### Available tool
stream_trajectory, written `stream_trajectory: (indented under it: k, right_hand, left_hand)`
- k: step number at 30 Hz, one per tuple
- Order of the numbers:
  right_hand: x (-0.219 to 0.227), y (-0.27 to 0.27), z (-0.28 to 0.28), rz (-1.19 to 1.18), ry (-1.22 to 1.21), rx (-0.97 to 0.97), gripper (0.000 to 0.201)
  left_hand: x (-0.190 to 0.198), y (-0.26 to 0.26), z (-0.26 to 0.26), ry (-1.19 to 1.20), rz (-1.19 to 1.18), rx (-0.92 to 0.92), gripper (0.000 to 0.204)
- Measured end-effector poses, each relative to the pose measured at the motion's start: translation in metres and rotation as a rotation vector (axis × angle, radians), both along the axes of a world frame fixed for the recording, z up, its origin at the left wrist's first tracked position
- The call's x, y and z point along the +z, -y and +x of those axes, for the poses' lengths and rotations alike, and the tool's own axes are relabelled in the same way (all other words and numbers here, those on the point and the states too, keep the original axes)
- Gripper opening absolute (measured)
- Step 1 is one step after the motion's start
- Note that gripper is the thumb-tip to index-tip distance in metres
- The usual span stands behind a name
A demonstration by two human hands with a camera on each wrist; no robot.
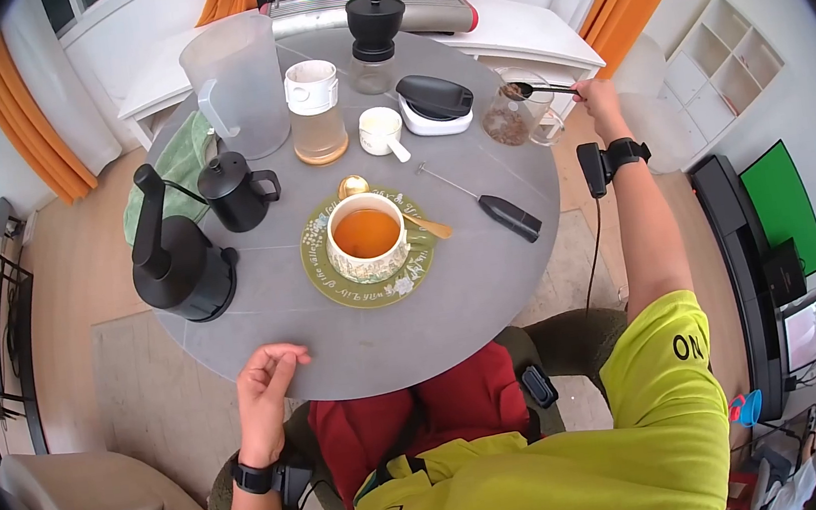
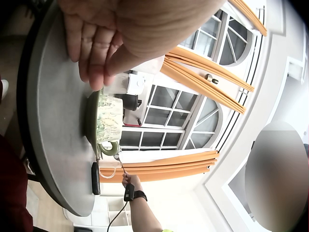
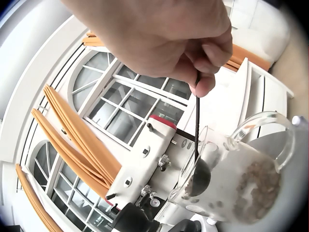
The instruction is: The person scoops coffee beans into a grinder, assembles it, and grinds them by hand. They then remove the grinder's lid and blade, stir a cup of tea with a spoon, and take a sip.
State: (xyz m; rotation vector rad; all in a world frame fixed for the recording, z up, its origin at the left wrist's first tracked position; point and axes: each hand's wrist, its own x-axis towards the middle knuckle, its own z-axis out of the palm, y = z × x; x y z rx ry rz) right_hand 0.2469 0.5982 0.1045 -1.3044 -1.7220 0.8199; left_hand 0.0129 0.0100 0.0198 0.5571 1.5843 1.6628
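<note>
My right hand (image 1: 598, 98) pinches the thin handle of a black spoon (image 3: 202, 178) by the fingertips. The spoon's bowl is inside the mouth of a clear glass jug (image 1: 504, 123), which has a looped handle and brown chunks (image 3: 258, 186) in it. At the near left table edge, my left hand (image 1: 267, 377) holds nothing, its fingers loosely bent. Ahead of it stands a patterned cup (image 1: 369, 268) of amber liquid on a green saucer (image 1: 350, 296), with a gold spoon (image 1: 430, 226) lying on the saucer.
A black milk frother (image 1: 511, 218) lies right of the cup. Behind stand a small white cup (image 1: 380, 130), a black-topped white device (image 1: 437, 123), a glass jar (image 1: 317, 129), a hand grinder (image 1: 376, 27) and a plastic pitcher (image 1: 254, 91). Two black vessels stand left, beside a green towel (image 1: 152, 168).
</note>
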Motion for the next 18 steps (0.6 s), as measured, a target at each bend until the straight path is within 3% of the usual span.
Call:
stream_trajectory:
  k: [7, 9, 12, 16, 18]
  right_hand:
    - [0.01, -0.003, 0.011, -0.067, -0.136, -0.018, 0.019]
    - [0.02, 0.012, 0.0, -0.104, -0.305, 0.045, 0.016]
    - [0.034, 0.036, -0.02, -0.113, -0.287, 0.183, 0.016]
    - [0.034, 0.062, -0.053, -0.048, -0.258, 0.224, 0.018]
    - [0.032, 0.071, -0.067, -0.01, -0.111, 0.258, 0.017]
  left_hand:
    - [-0.002, 0.001, -0.002, -0.014, -0.002, -0.009, 0.013]
    - [-0.001, 0.002, -0.002, -0.011, -0.008, -0.006, 0.013]
    - [0.0, 0.001, -0.001, -0.005, -0.007, -0.005, 0.014]
    - [0.0, 0.002, -0.001, -0.001, 0.002, -0.007, 0.013]
    - [0.0, 0.002, -0.001, -0.004, 0.006, -0.006, 0.013]
